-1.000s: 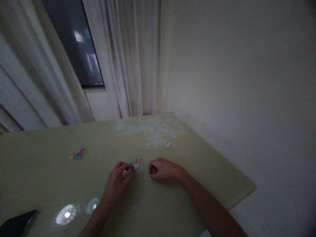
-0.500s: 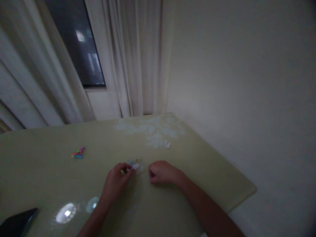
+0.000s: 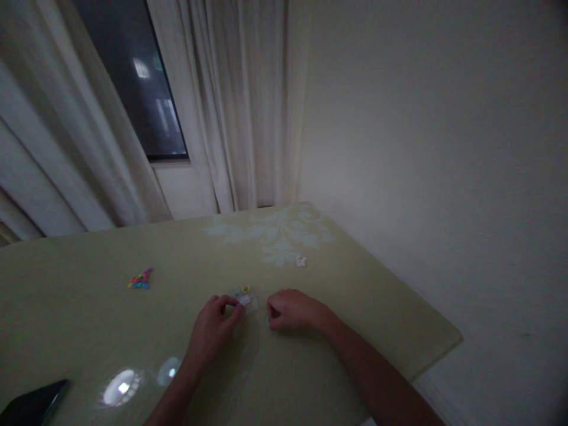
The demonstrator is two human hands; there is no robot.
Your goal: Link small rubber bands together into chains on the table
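Observation:
A small clear plastic bag lies near the middle of the table, with a yellow ring-shaped piece at its top. My left hand pinches the bag's left side between thumb and forefinger. Just right of the bag, my right hand is closed, its fingers curled in; a tiny light bit shows under the fingertips, too small to name. The two hands are apart. Further back lies a small white piece.
Several small colourful pieces form a pile on the left part of the table. A dark flat device lies at the lower left corner. The wall runs along the table's right side, and curtains hang behind it.
The view has shifted very slightly. Both hands stay in nearly the same place, with the left fingers a little changed in pose at the bag.

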